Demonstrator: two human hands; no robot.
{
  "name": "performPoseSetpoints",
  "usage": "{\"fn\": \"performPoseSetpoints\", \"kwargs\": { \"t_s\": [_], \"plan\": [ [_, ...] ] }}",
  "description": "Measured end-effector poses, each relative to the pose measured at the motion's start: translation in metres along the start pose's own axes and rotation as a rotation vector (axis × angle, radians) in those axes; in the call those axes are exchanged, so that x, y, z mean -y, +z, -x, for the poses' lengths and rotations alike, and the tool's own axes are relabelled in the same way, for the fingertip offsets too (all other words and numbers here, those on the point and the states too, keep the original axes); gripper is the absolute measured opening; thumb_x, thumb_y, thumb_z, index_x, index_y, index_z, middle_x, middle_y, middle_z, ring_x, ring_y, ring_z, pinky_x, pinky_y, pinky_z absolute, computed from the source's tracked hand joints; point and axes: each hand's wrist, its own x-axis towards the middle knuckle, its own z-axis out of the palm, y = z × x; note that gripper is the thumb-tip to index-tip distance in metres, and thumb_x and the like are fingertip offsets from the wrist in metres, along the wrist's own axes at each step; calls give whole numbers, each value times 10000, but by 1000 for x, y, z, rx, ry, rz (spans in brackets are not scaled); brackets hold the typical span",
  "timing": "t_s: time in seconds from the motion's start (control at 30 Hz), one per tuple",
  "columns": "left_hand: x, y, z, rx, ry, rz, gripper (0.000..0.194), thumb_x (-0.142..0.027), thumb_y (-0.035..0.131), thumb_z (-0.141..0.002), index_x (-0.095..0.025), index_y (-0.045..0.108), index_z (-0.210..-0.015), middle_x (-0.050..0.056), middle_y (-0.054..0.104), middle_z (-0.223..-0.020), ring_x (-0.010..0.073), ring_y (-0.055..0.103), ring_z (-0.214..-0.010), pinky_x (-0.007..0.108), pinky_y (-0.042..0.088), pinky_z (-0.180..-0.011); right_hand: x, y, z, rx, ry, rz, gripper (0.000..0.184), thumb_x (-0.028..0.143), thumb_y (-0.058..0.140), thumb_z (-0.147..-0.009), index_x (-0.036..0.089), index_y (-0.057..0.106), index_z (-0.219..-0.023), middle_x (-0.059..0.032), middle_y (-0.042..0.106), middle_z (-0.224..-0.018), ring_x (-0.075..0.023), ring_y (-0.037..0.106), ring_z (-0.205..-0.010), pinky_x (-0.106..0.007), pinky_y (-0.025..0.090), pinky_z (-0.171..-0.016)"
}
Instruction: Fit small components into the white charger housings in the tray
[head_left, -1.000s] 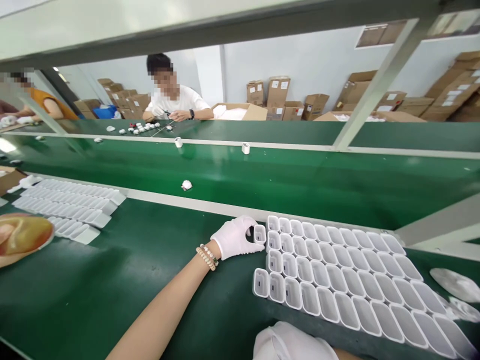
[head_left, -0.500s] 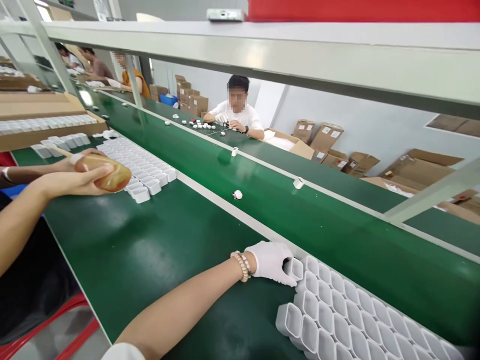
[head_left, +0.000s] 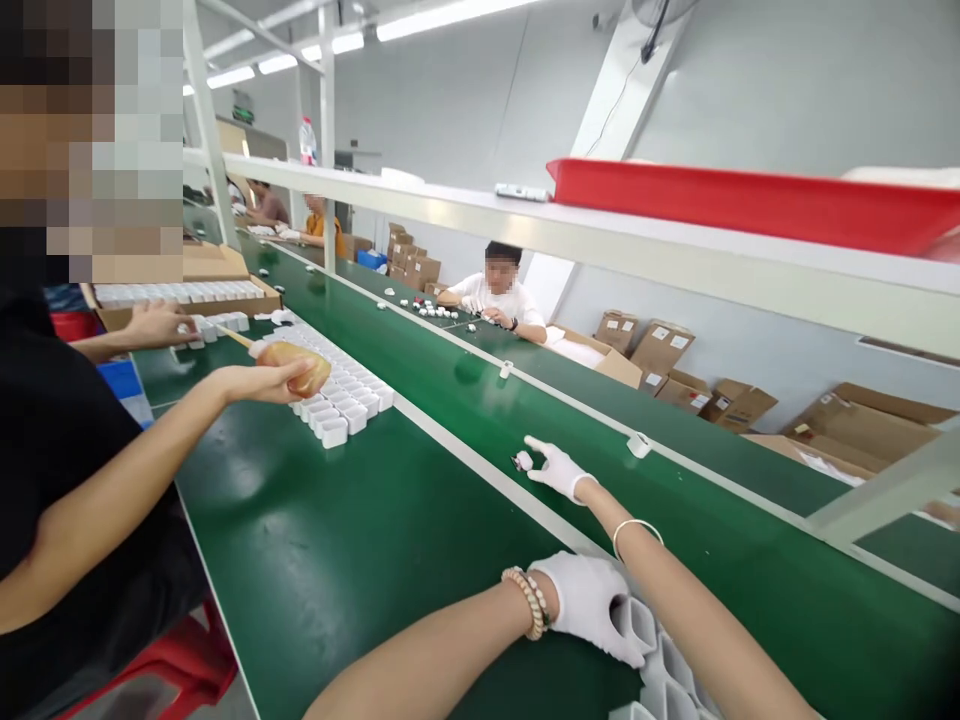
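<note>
My left hand [head_left: 589,605], in a white glove with a beaded bracelet at the wrist, curls its thumb and fingers around a white plastic cup [head_left: 637,628] at the near end of a row. More white cups [head_left: 679,685] stand packed behind it, partly covered by my right forearm. Over the green conveyor belt [head_left: 465,400] my gloved right hand [head_left: 556,470] reaches out, index finger stretched and thumb apart. Close to its fingertips lies a small white piece with a dark part [head_left: 522,461]; whether they touch it I cannot tell.
At left a co-worker holds an amber squeeze bottle [head_left: 296,368] above another block of white cups [head_left: 334,430]. A white rail [head_left: 480,470] edges the belt. Overhead, a shelf [head_left: 450,215] carries a red tray [head_left: 735,205]. Another person works across the belt.
My right hand has come into view and reached over the belt to the small white piece. My left hand stays at the cups. The view has tilted up; the co-worker's hands have separated.
</note>
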Motion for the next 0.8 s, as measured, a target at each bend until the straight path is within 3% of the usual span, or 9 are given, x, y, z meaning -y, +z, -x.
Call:
{"fn": "performPoseSetpoints", "kwargs": {
  "t_s": [0.13,0.27,0.33,0.43,0.53,0.67,0.8],
  "plan": [
    [2,2,-3,-28,-10,15,408,-585,727,-680,-205,648,-803,41,688,-882,247,679,-775,291,502,-583,-12,4,5,14,25,-107,230,316,617,-951,162,637,-1121,-70,660,-1135,-195,658,-953,-400,564,-829],
    [-4,-8,12,-94,-107,159,409,-575,779,-635,-211,647,-769,1,683,-802,219,669,-730,278,504,-596,-21,-21,33,-21,41,-248,228,329,623,-948,142,641,-1078,-43,686,-994,-164,675,-824,-357,577,-747],
    [-8,-16,20,-174,-137,228,418,-535,793,-644,-211,662,-873,-6,699,-849,208,670,-775,268,515,-637,-24,-45,61,-83,40,-323,323,393,676,-900,132,638,-1085,-58,704,-956,-171,683,-779,-369,583,-730],
    [-16,-30,26,-214,-107,234,427,-451,760,-712,-199,645,-1036,8,708,-964,199,665,-876,261,525,-716,-25,-83,122,-211,30,-425,581,543,799,-712,138,642,-1098,-116,741,-959,-239,708,-818,-445,583,-795],
    [-31,-45,31,-229,-34,227,436,-398,729,-744,-216,628,-1127,11,700,-1071,187,657,-934,265,524,-795,-20,-102,195,-337,51,-458,616,547,821,-664,159,659,-1114,-121,757,-969,-273,708,-890,-475,566,-866],
    [-60,-62,50,-332,48,176,445,-340,745,-714,-236,629,-1131,21,676,-1167,204,654,-982,286,531,-828,-3,-90,266,-529,117,-289,514,471,771,-752,167,689,-1158,-84,756,-943,-231,691,-812,-415,594,-808],
    [-85,-72,72,-374,121,42,340,-298,719,-748,-233,632,-1069,18,696,-1104,206,673,-941,293,550,-769,21,-73,287,-602,46,-60,359,433,669,-858,252,703,-1166,-31,739,-946,-184,692,-769,-306,605,-713]
  ]
}}
